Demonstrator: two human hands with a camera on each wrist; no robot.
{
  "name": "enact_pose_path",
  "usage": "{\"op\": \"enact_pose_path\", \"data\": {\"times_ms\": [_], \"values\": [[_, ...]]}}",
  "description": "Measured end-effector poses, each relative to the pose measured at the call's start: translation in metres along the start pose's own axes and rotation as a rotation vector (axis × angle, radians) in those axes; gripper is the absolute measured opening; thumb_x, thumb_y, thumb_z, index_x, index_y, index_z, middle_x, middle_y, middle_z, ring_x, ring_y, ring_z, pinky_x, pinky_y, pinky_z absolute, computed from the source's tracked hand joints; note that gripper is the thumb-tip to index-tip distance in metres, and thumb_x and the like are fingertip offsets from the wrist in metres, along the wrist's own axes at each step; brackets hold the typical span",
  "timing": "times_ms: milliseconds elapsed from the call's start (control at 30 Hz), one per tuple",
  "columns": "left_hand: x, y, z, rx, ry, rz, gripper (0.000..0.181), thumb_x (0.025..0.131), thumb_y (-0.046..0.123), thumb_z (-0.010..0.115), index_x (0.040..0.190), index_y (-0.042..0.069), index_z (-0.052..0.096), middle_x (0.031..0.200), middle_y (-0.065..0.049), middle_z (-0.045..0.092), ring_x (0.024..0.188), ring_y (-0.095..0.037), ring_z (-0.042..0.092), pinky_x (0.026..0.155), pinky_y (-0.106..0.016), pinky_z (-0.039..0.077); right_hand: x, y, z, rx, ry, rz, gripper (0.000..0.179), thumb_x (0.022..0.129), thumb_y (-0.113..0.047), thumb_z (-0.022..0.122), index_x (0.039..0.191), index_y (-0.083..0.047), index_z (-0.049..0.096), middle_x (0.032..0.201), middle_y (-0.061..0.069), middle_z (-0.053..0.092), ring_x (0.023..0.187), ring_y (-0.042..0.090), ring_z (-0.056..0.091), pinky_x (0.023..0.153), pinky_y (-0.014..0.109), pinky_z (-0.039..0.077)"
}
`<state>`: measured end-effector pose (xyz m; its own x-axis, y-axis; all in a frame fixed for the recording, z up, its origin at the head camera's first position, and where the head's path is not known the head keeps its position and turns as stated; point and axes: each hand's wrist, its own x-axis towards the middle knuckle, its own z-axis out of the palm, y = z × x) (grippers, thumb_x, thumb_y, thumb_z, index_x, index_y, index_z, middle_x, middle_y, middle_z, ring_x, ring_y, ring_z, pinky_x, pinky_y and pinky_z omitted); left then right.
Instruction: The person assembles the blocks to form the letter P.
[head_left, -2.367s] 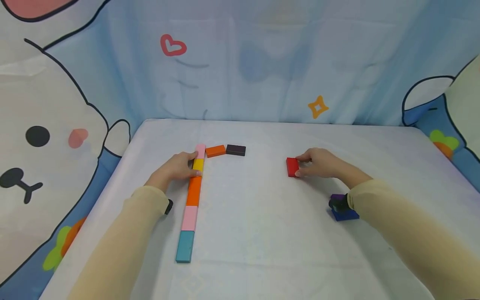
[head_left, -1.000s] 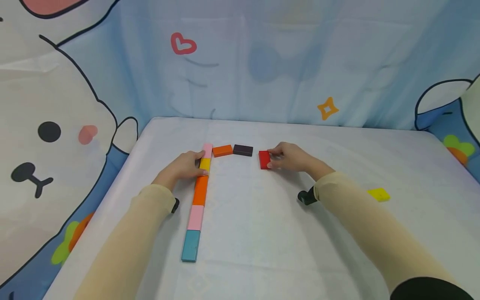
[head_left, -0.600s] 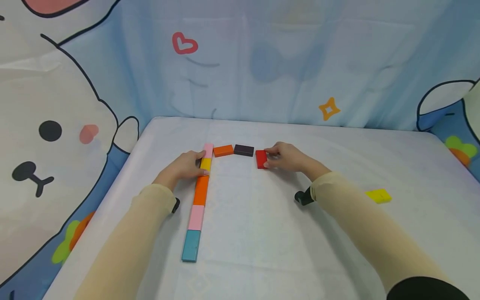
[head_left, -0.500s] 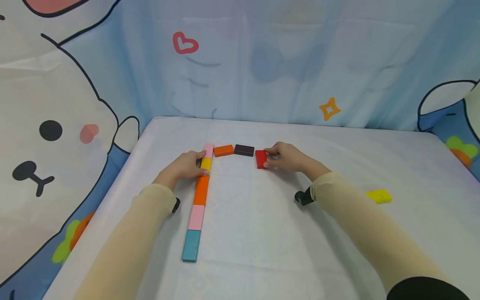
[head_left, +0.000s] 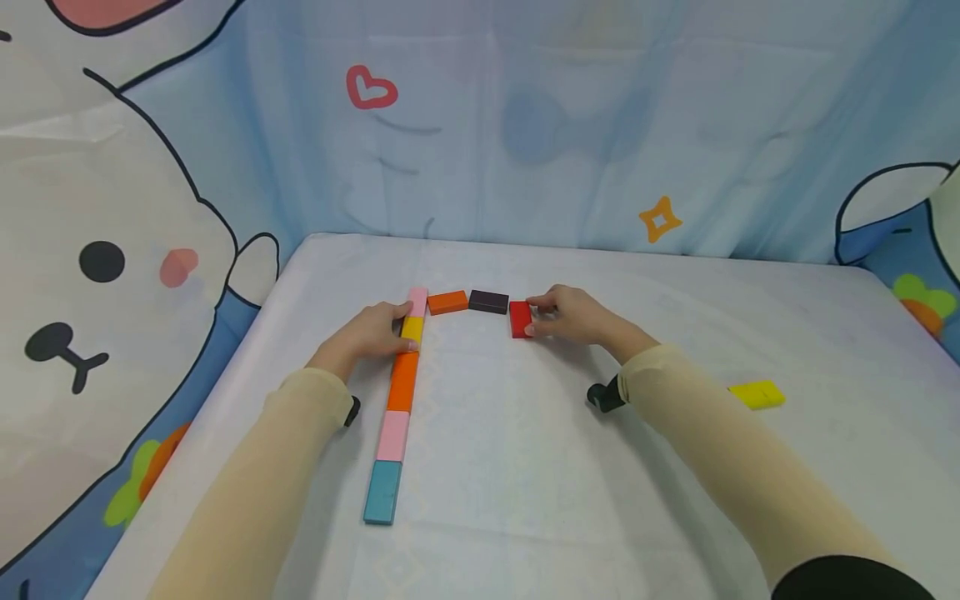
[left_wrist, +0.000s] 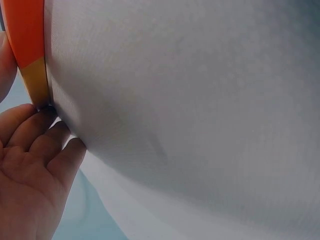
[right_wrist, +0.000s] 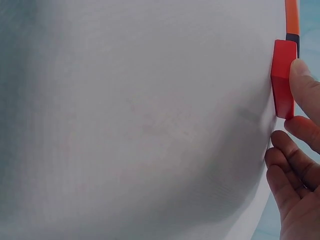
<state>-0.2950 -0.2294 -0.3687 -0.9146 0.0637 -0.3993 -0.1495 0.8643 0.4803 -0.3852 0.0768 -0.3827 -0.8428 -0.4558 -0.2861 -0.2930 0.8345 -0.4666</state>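
A row of flat rectangular blocks lies on the table: a teal block (head_left: pixel 382 492) nearest, then a pink block (head_left: pixel 392 436), an orange block (head_left: pixel 402 381), a yellow block (head_left: pixel 411 328) and a second pink block (head_left: pixel 417 301). My left hand (head_left: pixel 365 337) grips the yellow block from the left, thumb at its near end. From the far pink block, a smaller-looking orange block (head_left: pixel 447 302) and a black block (head_left: pixel 489 302) run rightward. My right hand (head_left: pixel 573 317) pinches a red block (head_left: pixel 520 319) right at the black block's right end. The right wrist view shows thumb and forefinger on the red block (right_wrist: pixel 283 80).
Another yellow block (head_left: pixel 759 394) lies to the right, partly behind the right sleeve (head_left: pixel 720 433). A white cloth covers the table (head_left: pixel 510 467). Behind it hangs a blue curtain (head_left: pixel 525 125) with cartoon figures.
My right hand has carried the red block leftward and slightly back, up to the black block. The yellow block at the right has come into sight. My left hand has stayed at the row.
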Motion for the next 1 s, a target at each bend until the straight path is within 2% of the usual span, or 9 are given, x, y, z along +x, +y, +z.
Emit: {"op": "enact_pose_path", "data": {"times_ms": [1000], "values": [[-0.0010, 0.0004, 0.0010, -0.004, 0.006, -0.012, 0.077, 0.099, 0.025, 0.068, 0.163, 0.013, 0.026, 0.168, -0.016, 0.030, 0.154, -0.035, 0.029, 0.127, -0.050, 0.027, -0.0036, -0.0018, -0.0009, -0.030, 0.003, -0.041, 0.065, 0.095, -0.030, 0.073, 0.152, -0.008, 0.050, 0.138, 0.022, 0.054, 0.127, 0.035, 0.051, 0.103, 0.047, 0.053]]}}
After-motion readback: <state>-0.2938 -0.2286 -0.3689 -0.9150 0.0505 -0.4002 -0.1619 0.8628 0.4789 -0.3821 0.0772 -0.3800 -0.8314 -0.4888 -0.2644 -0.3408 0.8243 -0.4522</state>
